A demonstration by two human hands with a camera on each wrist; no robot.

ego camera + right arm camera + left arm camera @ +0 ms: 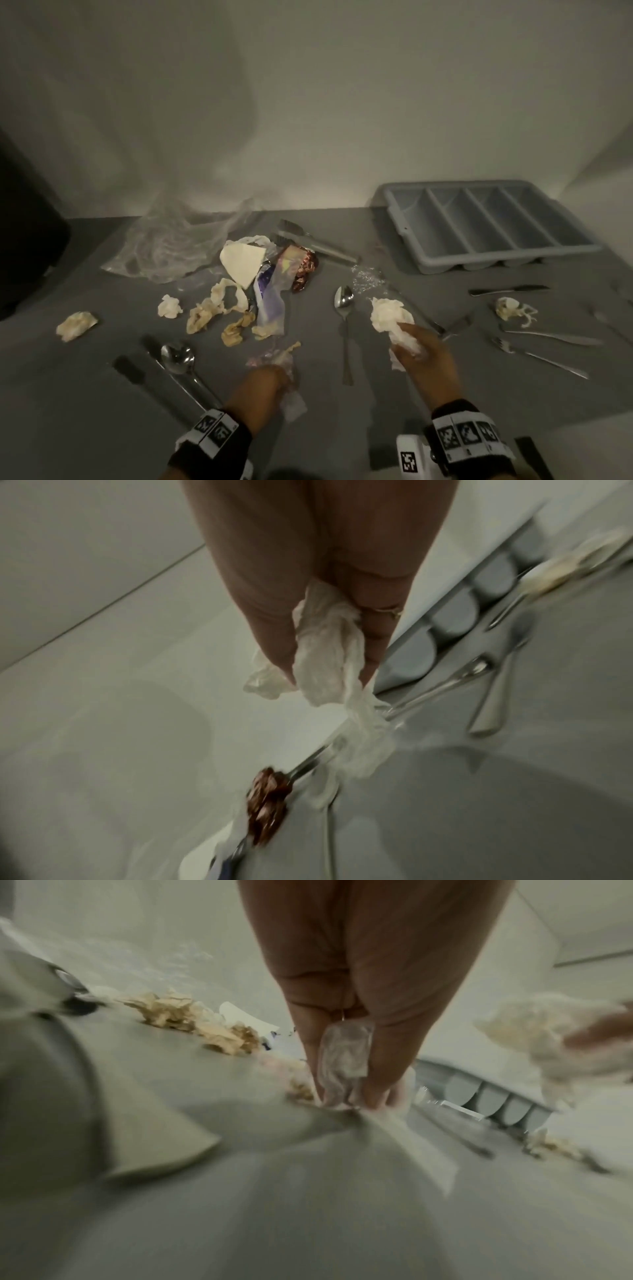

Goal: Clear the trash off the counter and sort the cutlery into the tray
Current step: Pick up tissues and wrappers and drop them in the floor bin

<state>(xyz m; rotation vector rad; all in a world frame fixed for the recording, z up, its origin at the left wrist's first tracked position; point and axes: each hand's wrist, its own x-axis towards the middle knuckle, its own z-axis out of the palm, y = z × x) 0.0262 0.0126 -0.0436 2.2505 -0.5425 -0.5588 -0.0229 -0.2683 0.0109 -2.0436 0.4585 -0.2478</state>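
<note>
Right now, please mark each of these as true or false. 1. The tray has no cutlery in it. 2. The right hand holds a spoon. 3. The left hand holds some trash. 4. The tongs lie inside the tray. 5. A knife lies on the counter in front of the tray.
1. True: the tray shows only bare compartments.
2. False: the right hand grips a white tissue.
3. True: the left hand pinches a crumpled clear wrapper.
4. False: the tongs lie on the counter, left of the tray.
5. True: the knife lies there.
</note>
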